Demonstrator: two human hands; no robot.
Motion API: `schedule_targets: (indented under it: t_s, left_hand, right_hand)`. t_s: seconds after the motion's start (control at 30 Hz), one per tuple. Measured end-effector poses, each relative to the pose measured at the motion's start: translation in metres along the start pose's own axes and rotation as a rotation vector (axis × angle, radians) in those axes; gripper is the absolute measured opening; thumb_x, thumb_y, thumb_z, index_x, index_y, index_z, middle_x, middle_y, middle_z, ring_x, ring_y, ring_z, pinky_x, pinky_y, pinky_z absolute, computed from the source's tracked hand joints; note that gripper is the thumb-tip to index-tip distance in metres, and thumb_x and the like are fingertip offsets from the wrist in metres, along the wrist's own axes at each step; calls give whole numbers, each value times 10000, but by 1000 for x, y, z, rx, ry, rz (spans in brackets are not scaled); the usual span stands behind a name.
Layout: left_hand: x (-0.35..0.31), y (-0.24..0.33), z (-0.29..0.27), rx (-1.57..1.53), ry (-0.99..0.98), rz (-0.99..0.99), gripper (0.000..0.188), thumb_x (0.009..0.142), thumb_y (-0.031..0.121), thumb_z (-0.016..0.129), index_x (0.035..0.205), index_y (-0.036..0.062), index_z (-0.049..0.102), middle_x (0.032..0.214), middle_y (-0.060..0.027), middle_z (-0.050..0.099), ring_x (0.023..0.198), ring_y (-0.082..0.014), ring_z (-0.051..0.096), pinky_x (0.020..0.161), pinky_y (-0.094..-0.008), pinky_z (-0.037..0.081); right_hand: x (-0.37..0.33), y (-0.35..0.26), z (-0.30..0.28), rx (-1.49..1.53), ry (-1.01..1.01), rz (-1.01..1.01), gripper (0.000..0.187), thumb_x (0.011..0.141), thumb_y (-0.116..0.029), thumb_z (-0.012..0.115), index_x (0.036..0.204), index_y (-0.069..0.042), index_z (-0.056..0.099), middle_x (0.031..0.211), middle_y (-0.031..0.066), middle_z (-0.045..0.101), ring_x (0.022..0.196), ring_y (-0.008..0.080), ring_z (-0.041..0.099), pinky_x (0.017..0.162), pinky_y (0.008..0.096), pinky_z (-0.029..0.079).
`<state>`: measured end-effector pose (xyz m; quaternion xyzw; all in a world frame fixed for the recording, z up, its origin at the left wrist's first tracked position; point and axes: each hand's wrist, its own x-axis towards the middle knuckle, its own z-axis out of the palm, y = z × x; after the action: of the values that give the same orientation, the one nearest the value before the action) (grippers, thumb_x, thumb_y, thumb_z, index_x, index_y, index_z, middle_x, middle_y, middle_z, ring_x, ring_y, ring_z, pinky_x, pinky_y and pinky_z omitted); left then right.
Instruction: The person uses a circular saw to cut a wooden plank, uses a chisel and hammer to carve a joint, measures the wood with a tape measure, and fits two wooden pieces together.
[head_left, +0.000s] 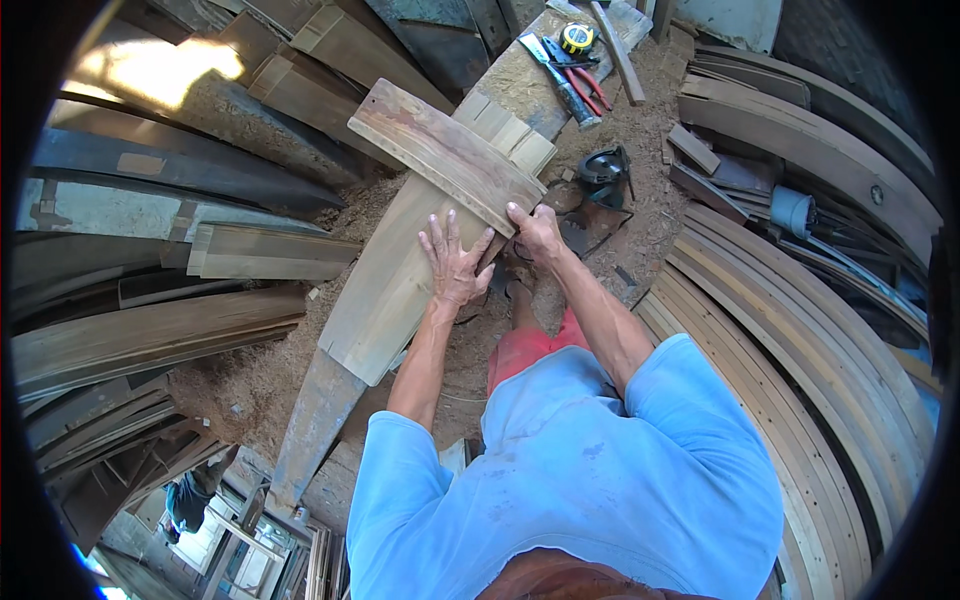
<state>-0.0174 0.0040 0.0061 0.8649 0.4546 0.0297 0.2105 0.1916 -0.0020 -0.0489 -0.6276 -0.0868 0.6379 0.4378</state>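
A wide pale wooden board lies lengthwise on a narrow worn bench. Across its far part rests a shorter reddish-brown board, set at an angle, with a hole near its far left corner. My left hand is flat on the pale board with its fingers spread, just short of the reddish board's near edge. At that board's right end, my right hand grips the corner, thumb on top and the other fingers mostly hidden. A stepped pale wood end shows beyond the reddish board.
On the bench's far end lie a tape measure, red-handled pliers, a hammer-like tool and a thin wood strip. A black power tool sits on sawdust to the right. Stacked planks flank both sides.
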Motion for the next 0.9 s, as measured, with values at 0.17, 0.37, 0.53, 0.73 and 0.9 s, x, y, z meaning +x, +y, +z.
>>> schedule_targets:
  t_s: [0.17,0.37,0.53,0.73,0.9]
  left_hand:
    - [10,5,0,-5,3,-13,899,737,400,870,1544,463,479,1712,-308,112,1553,-602,10,1181,-789,13]
    - [12,7,1,9,7,-24,882,744,430,859,1540,472,481,1719,-292,111,1555,-596,8,1180,-789,11]
    - [12,8,2,33,6,-32,882,750,447,851,1545,479,469,1725,-280,105,1557,-590,0,1182,-788,13]
    - [12,9,1,45,1,-34,882,748,434,850,1543,476,472,1724,-287,94,1555,-594,0,1183,-788,15]
    - [12,7,4,49,7,-29,938,738,406,821,1567,527,398,1715,-292,100,1549,-602,-5,1182,-802,13]
  right_hand:
    - [9,-6,-7,-38,23,-25,341,981,-224,736,1185,44,684,1014,113,732,764,196,669,625,360,534]
    - [19,1,-17,-75,26,3,421,926,-264,779,1111,106,699,987,143,734,847,219,670,737,385,544]
    - [24,8,-16,34,-15,-29,419,935,-273,778,1103,102,698,966,131,727,800,198,662,678,378,540]
    - [20,2,-16,74,-43,-28,396,951,-251,759,1121,101,696,987,123,727,806,200,665,689,383,552]
    - [18,-5,-14,101,-51,12,400,961,-233,748,1155,109,677,1020,134,718,851,218,679,716,392,573]
